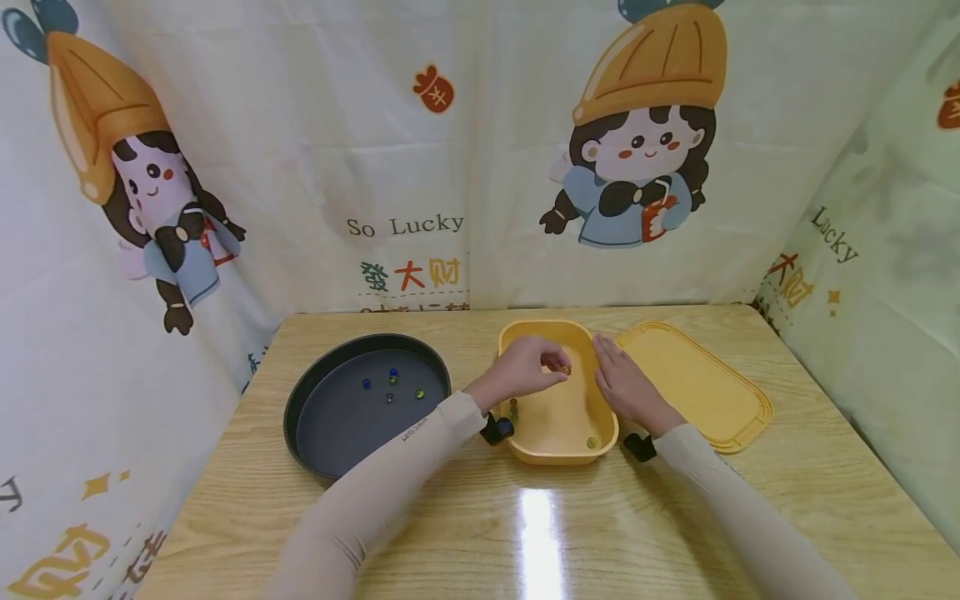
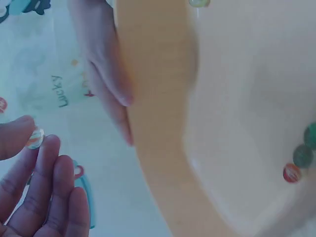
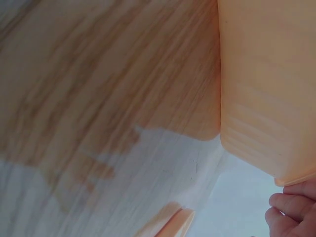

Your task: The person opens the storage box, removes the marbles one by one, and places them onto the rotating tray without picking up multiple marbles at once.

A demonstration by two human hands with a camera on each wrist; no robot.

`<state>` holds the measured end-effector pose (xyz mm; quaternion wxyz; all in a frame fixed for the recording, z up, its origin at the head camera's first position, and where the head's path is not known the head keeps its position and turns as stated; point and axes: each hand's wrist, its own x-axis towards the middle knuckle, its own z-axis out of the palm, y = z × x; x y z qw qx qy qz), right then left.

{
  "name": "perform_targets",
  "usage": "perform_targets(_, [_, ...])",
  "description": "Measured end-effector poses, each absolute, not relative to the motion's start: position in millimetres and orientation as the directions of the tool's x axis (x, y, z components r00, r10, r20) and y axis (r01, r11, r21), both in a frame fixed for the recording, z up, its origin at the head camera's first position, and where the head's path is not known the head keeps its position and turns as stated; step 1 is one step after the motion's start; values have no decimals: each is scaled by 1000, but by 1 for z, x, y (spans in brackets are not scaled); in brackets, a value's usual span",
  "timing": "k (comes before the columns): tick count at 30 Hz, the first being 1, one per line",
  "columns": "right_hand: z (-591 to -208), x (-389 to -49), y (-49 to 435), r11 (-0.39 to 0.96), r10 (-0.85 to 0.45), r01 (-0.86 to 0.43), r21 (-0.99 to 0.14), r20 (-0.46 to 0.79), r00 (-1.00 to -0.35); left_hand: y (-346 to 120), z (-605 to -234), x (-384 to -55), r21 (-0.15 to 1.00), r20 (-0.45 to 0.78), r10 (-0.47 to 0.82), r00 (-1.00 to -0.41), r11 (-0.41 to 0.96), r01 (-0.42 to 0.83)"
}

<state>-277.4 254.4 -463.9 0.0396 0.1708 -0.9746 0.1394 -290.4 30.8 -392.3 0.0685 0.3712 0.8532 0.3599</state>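
My left hand is over the yellow plastic box, pinching a clear marble with orange streaks between thumb and fingertip. Flat against the box's right rim lies my right hand, fingers straight. Inside the box, a few marbles, among them a red one and a green one, sit by the left wall. Another yellowish marble lies in the near right corner. In the right wrist view, the right fingers touch the rim from outside.
To the left stands a round dark pan with several marbles in it, including a blue one and a yellow-green one. A yellow lid lies flat on the wooden table, right of the box. Printed cloth hangs behind.
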Motion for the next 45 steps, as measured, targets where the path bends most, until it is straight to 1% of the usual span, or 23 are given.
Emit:
perform_targets(5, [-464,-277,254,904,-323,-342,-257,113,-940,5,-384,-277,664,193,663,-723,455,594])
perform_targets(12, [-464,-276,254,899,-334,-353,-257,118,-935,-41,-381,-264,603,284,622,-730,476,640])
perform_targets(15, [-464,-276,254,899,-334,-356,-256,129,-934,-62,-382,-262,586,301,603,-739,494,642])
perform_targets(17, [-464,-277,254,897,-335,-359,-258,135,-933,-76,-382,-261,579,300,582,-755,518,630])
perform_targets(25, [-463,-279,254,896,-335,-354,-268,114,-935,-132,-386,-263,572,232,494,-838,628,528])
perform_targets(31, [-461,-277,254,894,-332,-351,-277,116,-936,-167,-394,-271,571,195,424,-884,684,454])
perform_targets(38, [-460,-276,255,898,-328,-348,-268,118,-937,-189,-410,-290,550,139,376,-916,740,387])
perform_targets(45, [-460,-277,253,897,-327,-347,-274,117,-938,-205,-427,-307,536,19,358,-934,785,312])
